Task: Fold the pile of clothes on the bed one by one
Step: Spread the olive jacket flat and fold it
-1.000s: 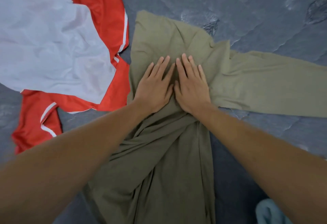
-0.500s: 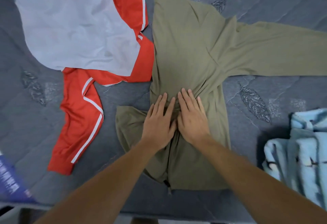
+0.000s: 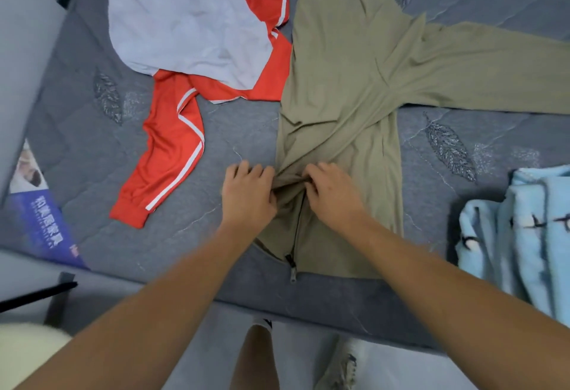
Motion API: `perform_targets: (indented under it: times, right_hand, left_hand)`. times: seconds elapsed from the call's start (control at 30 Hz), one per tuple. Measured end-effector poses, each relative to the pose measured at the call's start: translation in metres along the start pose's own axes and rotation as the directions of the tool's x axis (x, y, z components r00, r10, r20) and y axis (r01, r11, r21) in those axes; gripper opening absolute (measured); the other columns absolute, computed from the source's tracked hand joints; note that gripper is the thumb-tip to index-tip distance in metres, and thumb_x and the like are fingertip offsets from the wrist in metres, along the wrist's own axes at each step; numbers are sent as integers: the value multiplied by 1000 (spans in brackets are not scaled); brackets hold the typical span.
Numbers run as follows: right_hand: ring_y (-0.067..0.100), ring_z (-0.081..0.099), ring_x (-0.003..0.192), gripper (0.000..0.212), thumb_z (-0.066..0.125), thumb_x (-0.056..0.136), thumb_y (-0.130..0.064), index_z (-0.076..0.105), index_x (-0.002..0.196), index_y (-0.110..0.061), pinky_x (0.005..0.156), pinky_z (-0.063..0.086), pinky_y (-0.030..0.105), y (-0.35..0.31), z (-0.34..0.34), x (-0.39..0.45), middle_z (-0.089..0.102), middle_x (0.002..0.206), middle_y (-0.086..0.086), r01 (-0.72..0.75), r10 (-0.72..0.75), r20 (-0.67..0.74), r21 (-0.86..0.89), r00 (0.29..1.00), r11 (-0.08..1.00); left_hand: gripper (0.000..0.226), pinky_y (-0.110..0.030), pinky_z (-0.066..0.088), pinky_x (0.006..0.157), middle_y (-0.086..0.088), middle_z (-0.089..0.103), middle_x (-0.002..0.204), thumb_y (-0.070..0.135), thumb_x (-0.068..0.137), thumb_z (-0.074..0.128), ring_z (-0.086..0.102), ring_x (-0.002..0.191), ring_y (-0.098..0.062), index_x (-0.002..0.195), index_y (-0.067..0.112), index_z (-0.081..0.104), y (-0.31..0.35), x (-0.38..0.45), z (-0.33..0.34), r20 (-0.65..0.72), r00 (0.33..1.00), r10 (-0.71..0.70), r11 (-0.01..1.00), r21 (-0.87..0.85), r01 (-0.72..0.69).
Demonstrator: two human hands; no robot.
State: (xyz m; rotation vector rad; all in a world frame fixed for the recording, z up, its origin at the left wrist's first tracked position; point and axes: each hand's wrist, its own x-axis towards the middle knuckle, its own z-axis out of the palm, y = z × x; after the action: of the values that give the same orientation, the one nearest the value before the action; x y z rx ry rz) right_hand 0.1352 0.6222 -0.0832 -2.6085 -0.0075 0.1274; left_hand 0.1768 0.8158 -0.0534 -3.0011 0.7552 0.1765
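1. Head view, looking down over the edge of the bed (image 3: 246, 130), which is covered in a grey quilted sheet with stitched leaf shapes.
2. An olive green jacket (image 3: 345, 81) lies spread on the sheet in the middle of the bed, its hem toward the person and one sleeve stretched out flat to the right.
3. A dark zipper (image 3: 296, 229) runs up the front of the jacket from the hem, with the pull hanging just past the bottom edge.
4. The left hand (image 3: 246, 197) sits on the left front panel beside the zipper, fingers curled in and pinching a bunched fold of the green cloth.
5. The right hand (image 3: 334, 193) sits just across the zipper, fingers bent and gripping the same gathered ridge of fabric from the other side.
6. The two hands are close together, with the bunched cloth between them.
7. A red and white track top (image 3: 172, 143) lies crumpled to the left, its red edge touching the jacket's left side, one red sleeve with white stripes trailing toward the bed's near edge.
8. A light blue fleece garment (image 3: 518, 235) lies at the right edge, apart from the jacket.
9. A blue printed label (image 3: 43, 223) shows at the bed's left corner.
10. Bare legs show below the near edge of the bed.
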Motion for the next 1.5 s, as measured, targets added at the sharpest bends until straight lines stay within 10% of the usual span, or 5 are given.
perform_targets:
  times: [0.1,0.3,0.83,1.17,1.5]
  right_hand:
    - [21,62,90,12,68,94,-22,63,103,-16,78,53,38,-4,-11,-26,65,97,2,-224,204,96,308,974,925]
    - [20,70,85,39,81,89,-39,57,114,-20,73,62,38,-14,-44,-67,66,107,5,-676,472,581,736,663,44]
    - [22,61,103,37,73,92,-8,58,126,-10,91,47,30,53,-43,-150,66,111,6,-660,687,167,503,707,558]
    - [33,65,102,35,78,84,-40,69,104,-13,90,55,42,64,-43,-147,67,112,14,-775,787,142,348,600,528]
    - [34,55,106,49,69,80,-3,44,121,-12,87,44,36,52,-46,-169,56,119,16,-742,713,211,234,669,628]
  left_hand:
    - [25,-40,41,73,-4,63,70,16,62,77,57,75,-32,80,17,60,19,-28,-15,-25,1000,-7,1000,-28,6]
    - [21,-37,49,55,-4,65,87,15,80,77,64,79,-29,92,13,60,101,-80,-22,-17,999,49,901,-432,-52]
    - [95,-52,35,112,-10,33,156,53,74,77,33,143,-33,156,29,34,101,-124,19,170,979,-116,926,-338,169]
    - [23,-42,52,90,4,67,95,35,99,67,65,105,-28,108,14,63,74,-90,28,490,749,-445,244,-739,628]
    - [21,-40,44,74,-12,65,100,26,96,69,62,97,-36,97,11,54,60,-108,28,421,836,-351,704,-470,532]
